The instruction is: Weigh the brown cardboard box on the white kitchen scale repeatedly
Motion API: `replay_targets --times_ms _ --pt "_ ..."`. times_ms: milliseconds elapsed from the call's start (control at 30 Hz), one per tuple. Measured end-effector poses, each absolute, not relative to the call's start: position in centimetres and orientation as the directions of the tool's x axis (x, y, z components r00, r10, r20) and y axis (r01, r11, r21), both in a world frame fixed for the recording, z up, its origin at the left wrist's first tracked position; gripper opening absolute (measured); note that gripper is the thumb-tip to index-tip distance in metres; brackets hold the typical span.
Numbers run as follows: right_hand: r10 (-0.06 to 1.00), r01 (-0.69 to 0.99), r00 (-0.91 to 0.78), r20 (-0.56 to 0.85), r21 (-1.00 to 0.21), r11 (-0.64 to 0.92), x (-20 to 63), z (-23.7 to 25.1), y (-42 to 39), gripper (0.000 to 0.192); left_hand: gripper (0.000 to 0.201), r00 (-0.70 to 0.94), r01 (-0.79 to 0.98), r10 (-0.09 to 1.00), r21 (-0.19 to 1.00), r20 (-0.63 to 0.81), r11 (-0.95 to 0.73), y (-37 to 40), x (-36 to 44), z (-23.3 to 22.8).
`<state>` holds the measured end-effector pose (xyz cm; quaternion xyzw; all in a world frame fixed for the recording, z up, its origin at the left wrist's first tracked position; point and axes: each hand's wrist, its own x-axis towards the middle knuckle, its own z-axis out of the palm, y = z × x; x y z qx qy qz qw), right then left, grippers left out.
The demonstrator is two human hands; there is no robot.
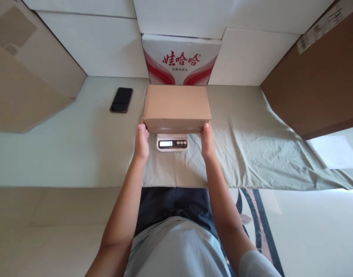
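A plain brown cardboard box [176, 106] sits above a small white digital scale [172, 142] on the cloth-covered table. My left hand [141, 141] grips the box's near left corner. My right hand [208, 140] grips its near right corner. Only the scale's front strip with its display and buttons shows below the box; the platform is hidden, so I cannot tell whether the box rests on it.
A black phone [121, 99] lies left of the box. A white carton with red print [181, 59] stands behind it against white boxes. Large brown cartons stand at the left [26, 73] and right [317, 77]. The grey-green cloth [251, 154] wrinkles toward the right.
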<state>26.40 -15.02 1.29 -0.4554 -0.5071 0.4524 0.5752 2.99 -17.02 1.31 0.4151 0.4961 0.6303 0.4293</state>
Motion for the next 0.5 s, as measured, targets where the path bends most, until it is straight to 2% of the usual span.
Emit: replay_targets --times_ms 200,500 --pt "0.979 -0.032 0.102 0.175 -0.983 0.179 26.34 0.57 -14.72 0.062 0.094 -0.302 -0.144 0.95 0.982 0.077 -0.125 -17.16 3.16 1.11" --pt "0.98 -0.083 0.097 0.172 -0.98 0.18 26.27 0.52 -14.0 0.064 0.095 -0.29 -0.142 0.954 0.983 0.072 -0.117 -17.28 3.11 1.0"
